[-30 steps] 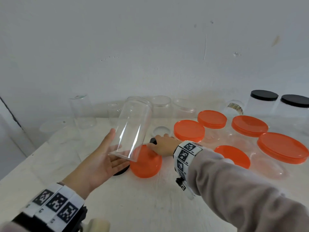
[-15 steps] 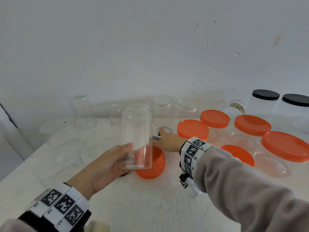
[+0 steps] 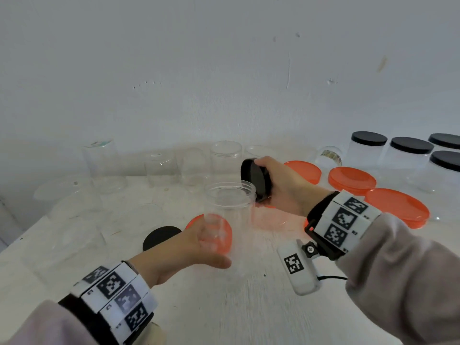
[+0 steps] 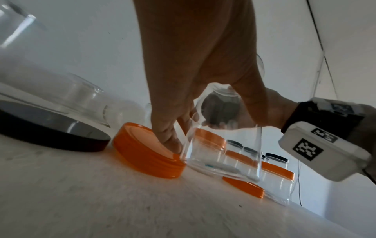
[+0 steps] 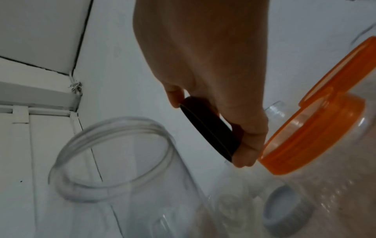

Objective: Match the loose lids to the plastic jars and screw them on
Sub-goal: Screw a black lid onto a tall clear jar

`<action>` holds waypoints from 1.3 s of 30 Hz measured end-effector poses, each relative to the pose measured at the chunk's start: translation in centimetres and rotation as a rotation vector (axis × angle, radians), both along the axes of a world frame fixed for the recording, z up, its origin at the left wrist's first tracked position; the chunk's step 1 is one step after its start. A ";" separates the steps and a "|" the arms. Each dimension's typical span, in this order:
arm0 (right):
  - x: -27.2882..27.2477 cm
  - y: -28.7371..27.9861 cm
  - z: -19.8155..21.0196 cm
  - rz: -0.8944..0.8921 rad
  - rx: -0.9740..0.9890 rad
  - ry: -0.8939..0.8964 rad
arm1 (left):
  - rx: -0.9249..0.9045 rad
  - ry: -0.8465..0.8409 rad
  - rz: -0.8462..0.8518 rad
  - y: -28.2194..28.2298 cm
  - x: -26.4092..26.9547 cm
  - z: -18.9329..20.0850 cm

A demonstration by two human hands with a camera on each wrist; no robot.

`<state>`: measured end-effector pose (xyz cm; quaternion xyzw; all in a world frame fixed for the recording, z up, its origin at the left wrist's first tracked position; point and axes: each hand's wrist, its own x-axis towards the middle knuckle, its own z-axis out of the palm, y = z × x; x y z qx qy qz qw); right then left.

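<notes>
A tall clear plastic jar (image 3: 229,212) stands upright with its mouth open, and my left hand (image 3: 214,245) grips its lower wall, thumb on the near side. My right hand (image 3: 271,183) holds a small black lid (image 3: 255,179), tilted on edge, just right of the jar's rim and level with it. In the left wrist view the fingers wrap the jar (image 4: 221,153) close to its base. In the right wrist view the black lid (image 5: 211,128) is pinched between thumb and fingers beside the jar mouth (image 5: 114,153).
A loose orange lid (image 3: 196,221) and a loose black lid (image 3: 159,236) lie on the white table behind the held jar. Several open clear jars (image 3: 225,155) line the wall. Orange-lidded jars (image 3: 352,180) and black-lidded jars (image 3: 368,145) fill the right. A grey lid (image 5: 286,207) lies near.
My right hand has lifted the black lid off the table up to the jar's rim. My left hand has brought the tilted jar upright and drawn it nearer.
</notes>
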<state>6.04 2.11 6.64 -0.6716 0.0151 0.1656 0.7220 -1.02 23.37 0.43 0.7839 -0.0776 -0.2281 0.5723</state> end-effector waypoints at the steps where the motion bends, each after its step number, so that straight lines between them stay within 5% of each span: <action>1: 0.0 -0.5 0.2 -0.001 0.033 -0.005 | 0.022 -0.007 -0.010 -0.5 0.1 0.0; 7: -0.7 -2.9 0.7 0.012 -0.010 -0.090 | 0.151 -0.043 -0.082 -3.0 1.1 -0.2; 20: -3.3 -4.0 4.1 0.379 -0.738 -0.433 | 0.300 -0.091 -0.113 -4.8 2.1 -1.4; 27: -4.0 -2.9 5.5 0.560 -1.121 -0.572 | 0.076 -0.212 -0.087 -5.6 2.0 0.4; 39: -3.3 -1.7 6.6 0.725 -1.323 -0.519 | 0.038 -0.247 -0.057 -5.8 2.5 0.0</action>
